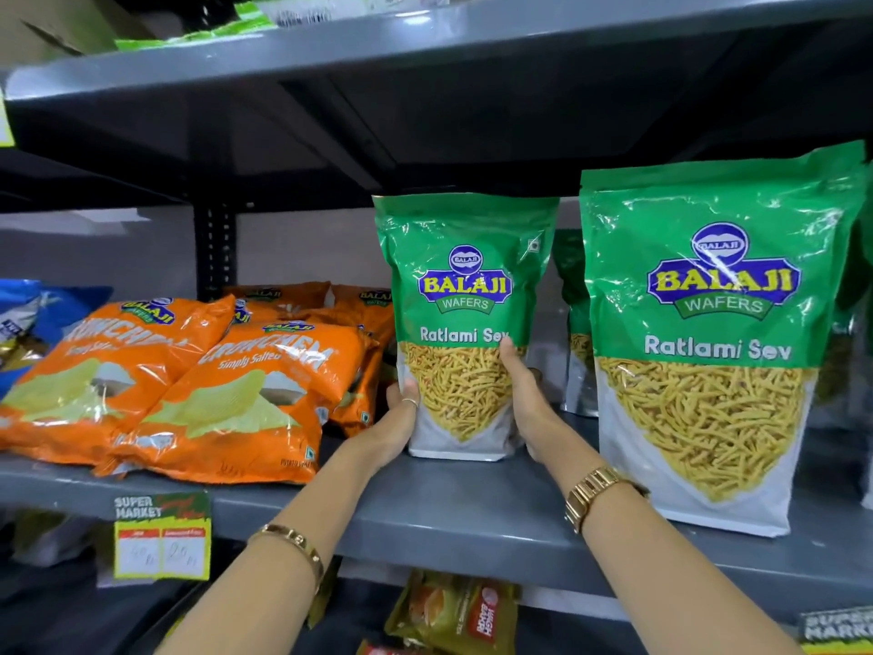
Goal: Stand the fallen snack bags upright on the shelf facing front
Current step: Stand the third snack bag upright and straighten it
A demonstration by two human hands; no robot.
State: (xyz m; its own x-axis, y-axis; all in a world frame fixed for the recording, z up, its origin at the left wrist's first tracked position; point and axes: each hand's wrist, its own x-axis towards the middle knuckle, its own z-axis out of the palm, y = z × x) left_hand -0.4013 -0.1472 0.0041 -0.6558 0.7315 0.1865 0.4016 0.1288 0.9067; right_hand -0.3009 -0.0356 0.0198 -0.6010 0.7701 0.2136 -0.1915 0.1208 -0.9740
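Note:
A green Ratlami Sev bag (460,295) stands upright on the grey shelf (453,512), label to the front. My left hand (401,418) grips its lower left edge. My right hand (524,399) presses flat on its lower right side, fingers pointing up. Both hands hold this bag. To the right, nearer the shelf's front edge, a second, larger-looking Ratlami Sev bag (713,333) stands upright. More green bags (574,323) stand behind, partly hidden.
Several orange chips bags (198,385) lie flat and stacked on the left of the shelf. Blue bags (33,319) sit at the far left. A price tag (160,536) hangs on the shelf edge. The upper shelf (425,44) overhangs closely. Packets (453,612) lie below.

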